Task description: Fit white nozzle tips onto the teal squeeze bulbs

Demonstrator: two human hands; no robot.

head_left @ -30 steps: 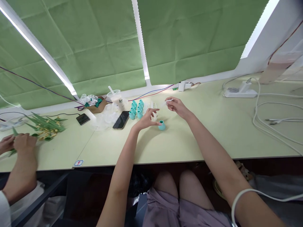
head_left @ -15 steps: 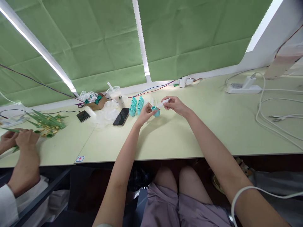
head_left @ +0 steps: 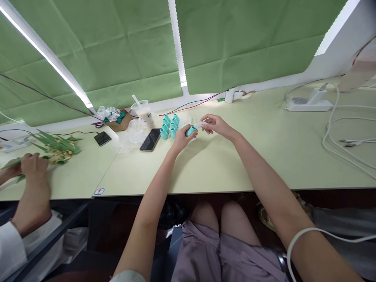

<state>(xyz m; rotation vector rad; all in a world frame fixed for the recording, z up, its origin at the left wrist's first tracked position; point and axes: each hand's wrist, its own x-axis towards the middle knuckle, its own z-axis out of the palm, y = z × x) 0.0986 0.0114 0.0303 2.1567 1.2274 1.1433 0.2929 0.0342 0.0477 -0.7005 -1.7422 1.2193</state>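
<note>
Containers, left to right: cardboard box [head_left: 118, 125] at far left, crumpled clear plastic [head_left: 107, 113] and green pieces [head_left: 120, 116] inside; lidded plastic cup [head_left: 146, 113] with straw, milky drink; small teal vases [head_left: 163, 134] in two rows, contents too small to tell. Left hand [head_left: 182, 140] grasps a tilted teal vase [head_left: 190, 132], right of the rows; right hand [head_left: 216, 125] pinches a whitish piece [head_left: 199, 124] by its mouth. Around: co-worker's hand [head_left: 34, 164] near green-leaved stems [head_left: 63, 145], plastic bag [head_left: 132, 137], smartphone [head_left: 150, 140] beside vases, power strip [head_left: 310, 105] far right. Near-edge sticker [head_left: 99, 191] has a red mark; cup print unreadable.
</note>
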